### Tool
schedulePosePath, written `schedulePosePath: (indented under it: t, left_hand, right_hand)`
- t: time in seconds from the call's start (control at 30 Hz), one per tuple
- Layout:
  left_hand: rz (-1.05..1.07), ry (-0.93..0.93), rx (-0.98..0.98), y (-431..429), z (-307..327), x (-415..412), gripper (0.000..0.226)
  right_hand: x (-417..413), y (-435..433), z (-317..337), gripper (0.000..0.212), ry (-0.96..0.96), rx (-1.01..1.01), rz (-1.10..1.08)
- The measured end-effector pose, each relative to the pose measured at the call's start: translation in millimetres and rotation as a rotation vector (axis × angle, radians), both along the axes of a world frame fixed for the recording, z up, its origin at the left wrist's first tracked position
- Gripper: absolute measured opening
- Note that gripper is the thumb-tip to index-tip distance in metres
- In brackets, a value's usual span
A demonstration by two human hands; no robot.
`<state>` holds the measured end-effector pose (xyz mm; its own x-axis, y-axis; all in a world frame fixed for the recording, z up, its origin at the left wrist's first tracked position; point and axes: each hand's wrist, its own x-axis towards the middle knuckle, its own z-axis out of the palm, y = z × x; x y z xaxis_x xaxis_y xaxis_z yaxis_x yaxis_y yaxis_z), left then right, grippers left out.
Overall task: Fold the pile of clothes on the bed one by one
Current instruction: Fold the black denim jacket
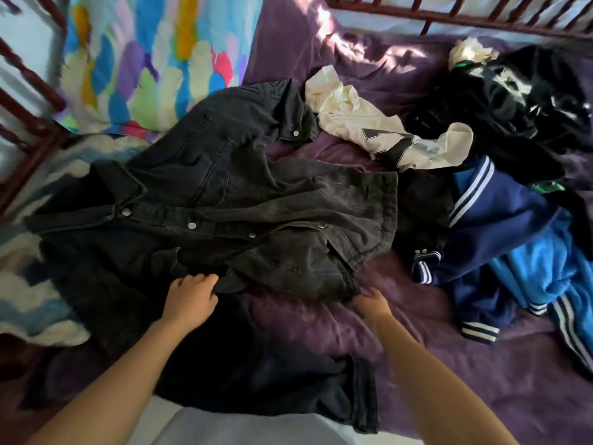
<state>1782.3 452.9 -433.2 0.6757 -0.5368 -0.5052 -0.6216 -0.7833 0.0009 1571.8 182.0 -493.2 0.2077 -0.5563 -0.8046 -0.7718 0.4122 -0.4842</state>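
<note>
A black denim jacket (224, 200) with metal snaps lies spread across the purple bed sheet (401, 332), collar to the left, one sleeve reaching toward me at the bottom. My left hand (191, 295) pinches the jacket's near edge at its middle. My right hand (372, 300) grips the jacket's lower right corner. To the right lies the pile: a cream shirt with a dark print (378, 130), a navy jacket with white stripes (494, 232), blue track trousers (552, 277) and a black garment (500, 101).
A colourful patterned pillow (144, 59) leans at the back left. A blue and white blanket (38, 252) lies at the left under the jacket. A dark red metal bed frame (449, 17) runs along the back and left.
</note>
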Motion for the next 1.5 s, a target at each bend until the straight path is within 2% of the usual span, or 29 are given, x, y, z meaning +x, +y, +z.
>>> schedulePosePath:
  t: [0.07,0.13,0.33,0.4,0.5,0.63,0.73,0.83,0.9,0.97,1.03,1.13,1.2,1.27,1.33,1.43,1.5]
  left_hand:
    - [0.001,-0.010,-0.014,5.1,-1.1,-0.4,0.038]
    - [0.005,-0.009,-0.026,10.2,-1.6,-0.6,0.040]
    - [0.025,-0.010,-0.044,10.7,2.8,2.0,0.044]
    - [-0.020,-0.070,-0.071,5.9,5.1,0.0,0.055]
    - [-0.140,-0.071,-0.092,-13.7,7.2,-12.6,0.072]
    - [-0.284,0.000,-0.080,-47.8,2.3,-40.5,0.062]
    - [-0.362,0.060,-0.099,-48.6,-0.6,-49.3,0.053]
    - [-0.548,0.155,-0.007,-28.8,-5.7,-59.4,0.057]
    - [-0.584,0.182,0.039,-18.5,-10.3,-66.0,0.061]
    - [-0.559,0.173,0.042,-18.5,-11.5,-68.7,0.060]
    - [-0.556,0.174,0.045,-24.5,-9.7,-70.9,0.056]
    - [-0.503,0.194,0.012,-34.2,-3.4,-72.3,0.045]
    - [-0.477,0.169,-0.054,-37.4,1.6,-70.9,0.043]
    - [-0.501,0.133,-0.063,-36.3,4.1,-72.3,0.045]
    - [-0.575,0.119,0.062,-33.5,3.2,-81.0,0.048]
    - [-0.588,0.127,0.191,-34.6,-2.9,-91.7,0.050]
    - [-0.555,0.166,0.152,-39.5,-2.6,-89.8,0.052]
  right_hand:
    - [2.0,8.9,-14.7,0.057,-0.072,0.014,-0.055]
    - [9.1,8.8,-20.7,0.057,-0.093,0.021,-0.132]
    - [7.6,-0.7,-3.7,0.026,-0.076,0.161,-0.081]
    - [6.6,-21.8,28.2,0.012,-0.070,0.092,0.008]
    - [-1.6,-56.0,96.3,0.022,-0.126,-0.108,0.162]
    - [-44.4,-61.5,163.2,0.021,-0.190,-0.269,0.244]
    - [-95.1,-37.3,141.2,0.024,-0.050,-0.216,0.142]
    - [-138.1,7.8,82.5,0.021,0.147,0.090,0.064]
    - [-143.8,32.4,53.8,0.018,0.189,0.215,-0.076]
    - [-137.2,38.7,36.5,0.020,0.142,0.157,-0.290]
    - [-131.9,31.1,33.4,0.025,0.117,-0.012,-0.317]
    - [-131.5,12.2,49.7,0.021,0.062,-0.204,-0.243]
    - [-139.7,4.7,56.5,0.027,0.045,-0.345,-0.199]
    - [-143.1,7.5,58.2,0.023,0.095,-0.427,-0.167]
    - [-137.4,18.1,52.1,0.012,0.239,-0.395,-0.028]
    - [-114.7,21.8,44.6,0.042,0.434,-0.259,0.341]
    - [-87.6,8.4,49.1,0.046,0.438,-0.328,0.437]
